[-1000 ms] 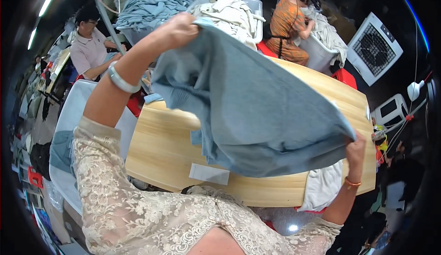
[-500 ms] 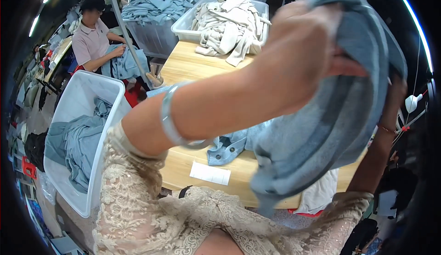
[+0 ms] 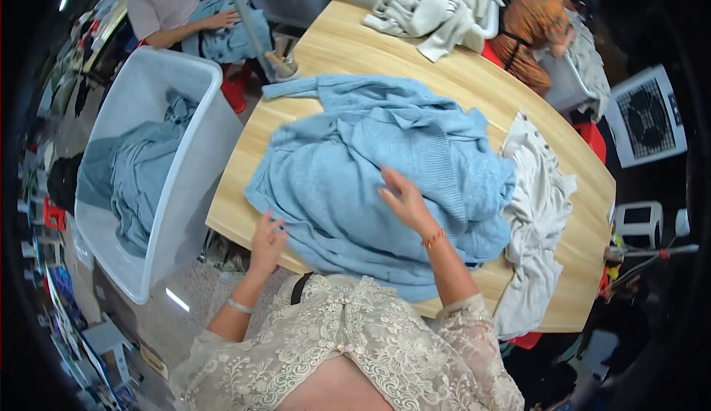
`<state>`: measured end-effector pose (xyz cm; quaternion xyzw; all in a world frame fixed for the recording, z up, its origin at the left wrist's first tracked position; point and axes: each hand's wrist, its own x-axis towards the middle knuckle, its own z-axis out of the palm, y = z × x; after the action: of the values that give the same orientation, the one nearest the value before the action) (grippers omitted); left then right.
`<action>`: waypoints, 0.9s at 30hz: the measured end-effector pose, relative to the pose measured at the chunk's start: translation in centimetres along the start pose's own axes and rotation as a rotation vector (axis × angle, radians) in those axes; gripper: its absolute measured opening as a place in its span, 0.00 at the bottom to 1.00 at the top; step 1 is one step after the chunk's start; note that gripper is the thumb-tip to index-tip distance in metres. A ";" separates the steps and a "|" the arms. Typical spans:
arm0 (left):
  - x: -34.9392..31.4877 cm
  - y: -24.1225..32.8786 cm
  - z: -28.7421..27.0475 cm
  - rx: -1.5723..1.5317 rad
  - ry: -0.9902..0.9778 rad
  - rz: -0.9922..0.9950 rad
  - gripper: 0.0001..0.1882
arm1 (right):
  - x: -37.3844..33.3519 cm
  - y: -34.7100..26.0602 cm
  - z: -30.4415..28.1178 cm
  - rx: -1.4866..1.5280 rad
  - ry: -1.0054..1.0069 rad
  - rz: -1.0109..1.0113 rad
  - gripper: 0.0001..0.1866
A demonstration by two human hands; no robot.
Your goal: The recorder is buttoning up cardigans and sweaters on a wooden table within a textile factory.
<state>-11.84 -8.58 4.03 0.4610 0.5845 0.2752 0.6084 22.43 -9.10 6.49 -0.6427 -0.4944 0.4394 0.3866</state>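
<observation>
Left hand: my bare left hand [image 3: 268, 244], left of centre, has loosely parted fingers grasping nothing, at the cloth's lower-left edge; I cannot tell whether they touch it.
Right hand: my bare right hand [image 3: 404, 204], fingers spread and gripping nothing, is over the cloth near the centre.
Blue cloth: a rumpled heap of light-blue knitted fabric [image 3: 333, 163] lies mid-frame on the pale wood-grain tabletop [image 3: 235, 189].
White cloth: a crumpled off-white buttoned garment [image 3: 535, 215] lies at the heap's right.
Bin: a white plastic tub [image 3: 196, 159], at left, holds grey-blue garments [image 3: 141, 178].
</observation>
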 end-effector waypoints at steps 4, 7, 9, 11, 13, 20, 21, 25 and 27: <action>3.1 -3.8 0.6 0.771 -0.236 0.692 0.32 | -4.5 3.9 0.6 -0.167 0.142 -0.006 0.15; 5.7 -3.4 1.2 1.382 -0.497 0.869 0.30 | -7.7 4.1 1.1 -0.271 0.177 -0.062 0.09; 6.4 -2.7 0.7 1.340 -0.540 0.858 0.31 | -9.2 4.1 2.3 -0.248 0.101 -0.031 0.08; 6.7 -2.0 0.1 1.189 -0.600 0.953 0.34 | -10.8 4.5 3.6 -0.280 0.009 0.027 0.10; 6.5 -1.4 -0.9 1.154 -0.683 0.932 0.34 | -12.3 5.4 4.7 -0.515 -0.113 0.032 0.21; 6.0 -2.5 -2.9 1.154 -0.765 0.973 0.31 | -16.6 9.3 4.6 -0.821 0.064 -0.014 0.29; 6.1 -2.8 -2.9 1.169 -0.750 0.985 0.27 | -16.6 9.6 4.3 -0.807 0.001 0.098 0.27; 6.3 -3.5 -2.9 1.131 -0.695 0.945 0.25 | -15.8 9.9 2.3 -0.670 0.061 0.110 0.15; 6.2 -3.6 -2.8 1.059 -0.676 0.779 0.23 | -15.4 9.6 1.2 -0.479 0.072 0.194 0.15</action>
<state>-14.24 -4.05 -1.71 0.9267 0.2135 -0.0047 0.3093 22.18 -26.08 0.02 -0.7756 -0.5061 0.3218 0.1969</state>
